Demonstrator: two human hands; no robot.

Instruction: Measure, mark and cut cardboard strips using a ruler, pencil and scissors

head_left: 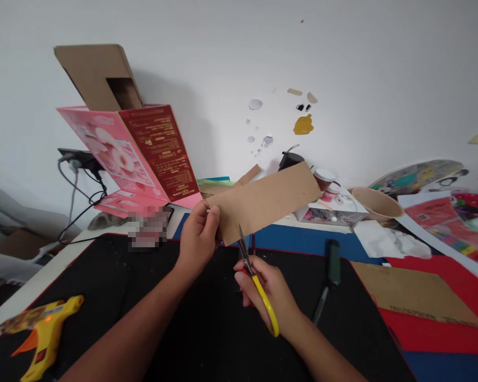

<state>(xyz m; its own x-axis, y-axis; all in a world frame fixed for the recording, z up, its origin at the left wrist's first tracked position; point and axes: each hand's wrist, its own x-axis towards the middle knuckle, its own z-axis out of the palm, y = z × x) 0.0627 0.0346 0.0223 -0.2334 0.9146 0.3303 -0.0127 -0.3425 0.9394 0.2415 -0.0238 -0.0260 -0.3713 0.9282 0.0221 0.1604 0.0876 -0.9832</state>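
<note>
My left hand [199,236] pinches the near end of the card [266,201], thumb on the front and fingers behind, and holds it up in the air above the worktop, its long side slanting up to the right. My right hand [269,289] is closed around the yellow loops of the scissors [258,289]. The blades point up and look barely parted, with their tips at the card's lower edge just beside my left thumb.

I judge this to be the start of a cut into that lower edge. The next move calls for opening the blades, seating the card deep between them, and keeping my left fingers out of their line while the strip stays taut.

Under both hands lies a black mat [207,329]. A yellow glue gun [43,329] rests at its left corner, and a dark-handled tool [330,276] lies right of the scissors. Further right a brown sheet [414,294] sits on red paper [442,339]. Behind the card stand a pink box [135,154], a paper bowl [376,204] and assorted clutter against a white wall [382,63] dotted with small paper scraps. Cables [79,196] hang at the far left.
</note>
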